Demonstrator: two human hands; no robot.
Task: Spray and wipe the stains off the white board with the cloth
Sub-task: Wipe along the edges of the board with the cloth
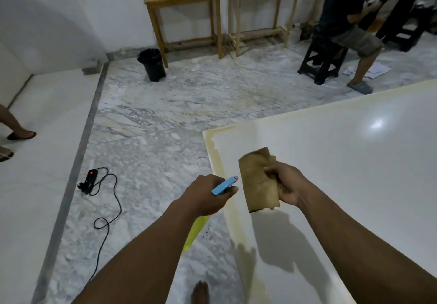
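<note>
Left hand [205,195] grips spray bottle [224,185], blue nozzle aimed toward the brown cloth [257,180] bunched in the right hand [287,185], both held above the near-left corner of the white board [343,161], yellowed along its edge, on the marble floor [153,126].

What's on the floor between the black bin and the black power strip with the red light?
Nothing: in the head view, only bare grey marble floor lies between the black bin and the black power strip.

— Where does the view look from?
— From the wearer's head, facing forward and down, close over the white board [343,161] corner, the marble floor [165,119] stretching ahead.
</note>
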